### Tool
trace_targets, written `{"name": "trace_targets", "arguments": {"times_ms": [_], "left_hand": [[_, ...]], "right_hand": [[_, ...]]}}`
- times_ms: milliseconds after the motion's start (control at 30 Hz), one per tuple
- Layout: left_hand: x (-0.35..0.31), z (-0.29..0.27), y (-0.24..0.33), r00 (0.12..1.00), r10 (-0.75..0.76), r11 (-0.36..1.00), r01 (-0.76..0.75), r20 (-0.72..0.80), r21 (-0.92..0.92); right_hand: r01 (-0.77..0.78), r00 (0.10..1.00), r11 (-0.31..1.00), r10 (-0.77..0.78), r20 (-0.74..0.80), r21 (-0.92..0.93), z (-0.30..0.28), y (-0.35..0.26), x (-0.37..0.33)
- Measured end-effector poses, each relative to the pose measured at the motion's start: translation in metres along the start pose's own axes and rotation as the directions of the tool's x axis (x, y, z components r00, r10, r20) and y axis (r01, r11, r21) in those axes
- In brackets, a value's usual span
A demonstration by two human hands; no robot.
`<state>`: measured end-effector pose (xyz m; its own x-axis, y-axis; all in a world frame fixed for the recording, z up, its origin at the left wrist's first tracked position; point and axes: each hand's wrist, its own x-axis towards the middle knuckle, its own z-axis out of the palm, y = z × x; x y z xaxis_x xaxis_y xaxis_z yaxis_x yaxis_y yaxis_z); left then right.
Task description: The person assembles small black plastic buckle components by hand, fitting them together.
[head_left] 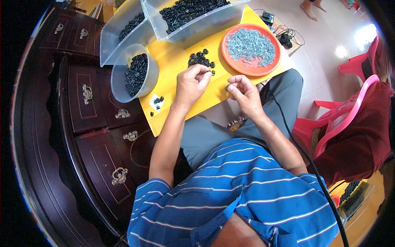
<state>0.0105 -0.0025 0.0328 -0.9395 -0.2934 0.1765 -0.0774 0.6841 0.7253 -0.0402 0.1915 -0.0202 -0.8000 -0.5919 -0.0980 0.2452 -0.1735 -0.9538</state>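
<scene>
My left hand (190,85) is closed in a pinch over the yellow table (173,111), with a small black part at its fingertips, mostly hidden by them. My right hand (247,98) pinches a small dark piece (226,87) between thumb and forefinger near the table's front edge. Just beyond the left fingers lies a loose pile of small black round parts (198,58). Farther right, a red-orange plate (224,53) holds many thin grey-blue metal pieces, perhaps screws or pins. By the left edge, a few black parts (158,100) rest on and beside a white paper square.
Clear plastic bins (197,33) and a rounded tub (116,82), all with black parts, stand at the back and left. Dark drawers (98,164) flank the left. A black cable (296,144) runs past my right arm. Pink chairs (329,119) and bare feet (309,11) show at right.
</scene>
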Motion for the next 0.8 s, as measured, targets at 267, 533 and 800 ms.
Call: {"name": "trace_targets", "arguments": {"times_ms": [267, 533, 800], "left_hand": [[-0.04, 0.007, 0.005, 0.961, -0.276, 0.726, 0.218, 0.015, -0.652], [-0.052, 0.0, 0.005, 0.951, -0.257, 0.74, 0.307, 0.171, -0.598], [-0.053, 0.0, 0.005, 0.956, -0.234, 0.762, 0.293, 0.175, -0.578]], "right_hand": [[-0.02, 0.999, 0.999, 0.019, 0.036, 0.034, 0.004, -0.003, -0.004], [-0.034, 0.996, 0.999, 0.032, 0.089, 0.024, 0.003, 0.002, -0.01], [-0.047, 0.991, 0.997, 0.039, 0.131, 0.061, 0.004, 0.002, -0.011]]}}
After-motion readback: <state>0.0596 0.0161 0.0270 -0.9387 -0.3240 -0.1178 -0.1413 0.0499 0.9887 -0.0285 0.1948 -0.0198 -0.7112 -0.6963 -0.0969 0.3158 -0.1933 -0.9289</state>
